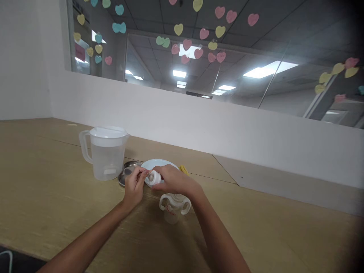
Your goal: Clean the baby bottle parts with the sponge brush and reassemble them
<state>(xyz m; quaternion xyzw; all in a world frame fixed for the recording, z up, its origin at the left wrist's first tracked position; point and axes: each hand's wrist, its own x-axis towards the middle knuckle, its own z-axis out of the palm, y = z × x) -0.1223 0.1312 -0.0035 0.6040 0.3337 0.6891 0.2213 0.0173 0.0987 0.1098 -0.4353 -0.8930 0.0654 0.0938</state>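
White cap (pixel 156 178) — partly hidden; window (pixel 159 72) — cropped.

- Pale wall (pixel 170 113), plain, running behind the surface (pixel 57 204) and meeting another pale wall at the left.
- Wood-toned surface, its back edge against the wall, thin dark seams across it; a greyish panel (pixel 278 182) at the right.
- Wide window (pixel 159 64) above, dotted with pink, yellow, blue and green paper hearts (pixel 220 12).
- Through the glass, a dark tiled ceiling (pixel 256 34) with bright white light panels (pixel 270 70).
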